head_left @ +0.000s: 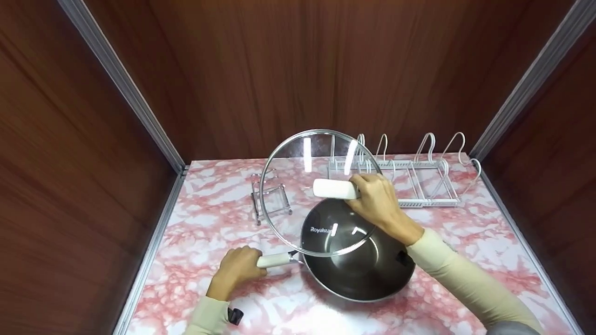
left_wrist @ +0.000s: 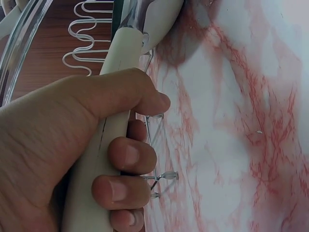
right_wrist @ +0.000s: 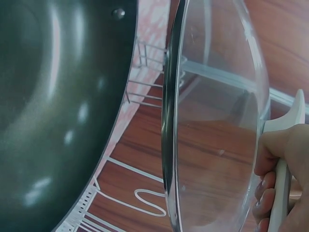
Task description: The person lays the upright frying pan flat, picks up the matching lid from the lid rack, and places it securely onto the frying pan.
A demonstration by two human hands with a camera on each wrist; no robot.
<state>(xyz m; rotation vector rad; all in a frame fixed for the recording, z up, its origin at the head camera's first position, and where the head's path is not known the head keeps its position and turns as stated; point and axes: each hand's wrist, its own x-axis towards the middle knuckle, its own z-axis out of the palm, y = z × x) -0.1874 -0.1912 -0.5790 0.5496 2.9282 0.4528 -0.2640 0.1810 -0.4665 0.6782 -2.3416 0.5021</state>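
Observation:
My left hand (head_left: 240, 267) grips the cream handle (left_wrist: 113, 58) of a dark wok (head_left: 358, 279), its fingers wrapped round it in the left wrist view. With my right hand (head_left: 376, 197) I hold a glass lid (head_left: 288, 160) by its white handle (head_left: 333, 188). In the head view the lid overlaps the far left part of the wok. A gap shows between the lid's metal rim (right_wrist: 171, 145) and the wok's edge in the right wrist view. The wok's dark inside is partly seen through the glass.
A white wire rack (head_left: 430, 202) with upright loops stands at the back right of the marbled pink table (head_left: 200, 214). A small clear-and-metal stand (head_left: 281, 200) sits left of it, partly behind the lid. Brown wooden panels (head_left: 260, 70) enclose the back and sides.

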